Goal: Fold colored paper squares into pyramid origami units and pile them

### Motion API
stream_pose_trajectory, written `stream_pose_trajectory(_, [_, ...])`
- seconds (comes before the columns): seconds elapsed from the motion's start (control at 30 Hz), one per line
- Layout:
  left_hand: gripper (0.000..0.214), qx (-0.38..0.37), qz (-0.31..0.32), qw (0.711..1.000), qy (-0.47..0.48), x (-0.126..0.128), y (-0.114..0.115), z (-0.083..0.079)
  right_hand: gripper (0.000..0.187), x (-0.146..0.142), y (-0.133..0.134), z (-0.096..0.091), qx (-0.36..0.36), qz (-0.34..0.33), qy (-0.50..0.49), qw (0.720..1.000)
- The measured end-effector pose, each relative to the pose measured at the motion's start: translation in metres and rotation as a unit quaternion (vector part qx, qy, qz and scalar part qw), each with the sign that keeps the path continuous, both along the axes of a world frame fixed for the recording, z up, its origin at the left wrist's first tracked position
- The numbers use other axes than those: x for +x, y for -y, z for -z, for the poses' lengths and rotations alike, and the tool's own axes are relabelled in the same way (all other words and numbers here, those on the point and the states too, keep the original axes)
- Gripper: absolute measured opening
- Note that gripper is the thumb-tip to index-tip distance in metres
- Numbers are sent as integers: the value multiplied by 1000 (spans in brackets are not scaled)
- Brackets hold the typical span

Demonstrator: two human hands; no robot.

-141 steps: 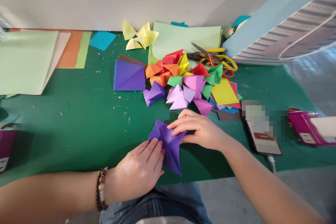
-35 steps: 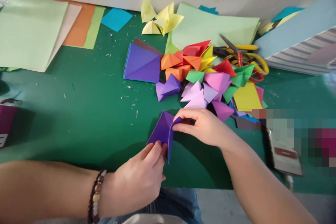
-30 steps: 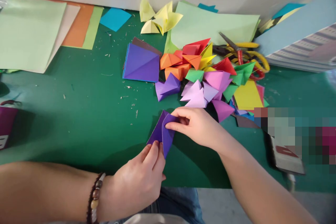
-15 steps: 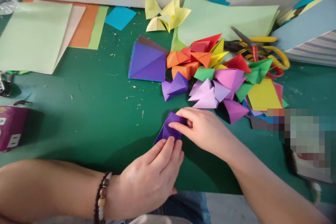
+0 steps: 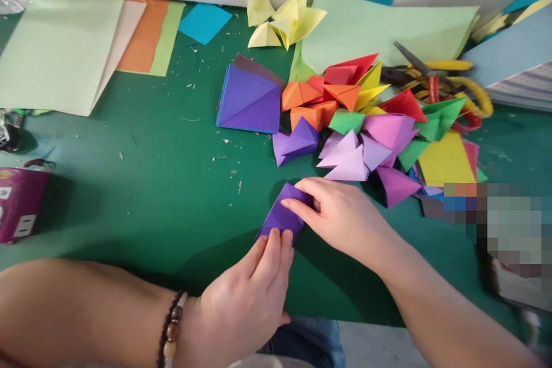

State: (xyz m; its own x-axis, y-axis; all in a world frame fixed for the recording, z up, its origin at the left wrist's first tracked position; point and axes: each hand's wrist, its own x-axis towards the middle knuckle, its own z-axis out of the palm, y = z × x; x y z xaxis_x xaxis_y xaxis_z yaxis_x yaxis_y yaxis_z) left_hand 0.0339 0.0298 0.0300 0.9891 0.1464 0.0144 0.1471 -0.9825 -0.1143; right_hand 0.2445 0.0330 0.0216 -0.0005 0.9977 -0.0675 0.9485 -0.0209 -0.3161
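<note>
Purple origami paper [image 5: 282, 215], folded down into a narrow flat packet, sitting right on the green cutting mat [image 5: 142, 195], just below a big heap of folded paper pieces [image 5: 357, 121]. Pinched from both sides, basically. Right hand [image 5: 345, 218] coming in from the right, fingers [image 5: 302, 202] curled over the packet's upper corner, definitely grasping it. Left hand [image 5: 241, 305] coming in from the lower left, fingertips [image 5: 276, 247] pressed on the bottom edge, so a firm hold on that side too. Beaded bracelet [image 5: 171, 330] on the left wrist, dark and pale beads, kinda nice.

Heap itself super colorful: lilac folded piece [image 5: 345, 158] closest to the right hand, magenta folded piece [image 5: 397, 186] off to the right, purple folded piece [image 5: 297, 141] on the near left corner, plus orange, red and green ones further in. Stack of purple square sheets [image 5: 249, 100] just left of all that. Yellow folded pieces [image 5: 280, 20] up top, beside a big pale green sheet [image 5: 379, 29]. Yellow-handled scissors [image 5: 431, 83] lying on the far right of the heap. Over on the left, overlapping pale green and orange sheets [image 5: 56, 52], then a loose blue square [image 5: 204, 22]. Purple box [image 5: 19, 204] at the left edge, and a pixelated patch [image 5: 509, 224] on the right, no clue what's under it.
</note>
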Motion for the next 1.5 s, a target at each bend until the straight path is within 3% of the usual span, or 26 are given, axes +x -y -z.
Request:
stream_pose_trajectory(0.43, [84,-5,-18,1000,4,1,2,1,26,-1,-1,-1,11,-7,4,1000])
stream_pose_trajectory(0.67, [96,4,-53,999,9,2,11,7,26,-1,0,-2,16,-6,6,1000])
stream_pose_trajectory(0.83, [103,16,-44,999,-1,2,11,8,24,-1,0,-3,15,-7,2,1000])
stream_pose_trajectory(1.1, [98,33,-27,999,-13,1,11,7,21,1,1,-3,21,-15,-8,1000])
stream_pose_trajectory(1.5, [89,-5,-32,999,-11,3,10,7,26,-2,0,-5,15,-5,-10,1000])
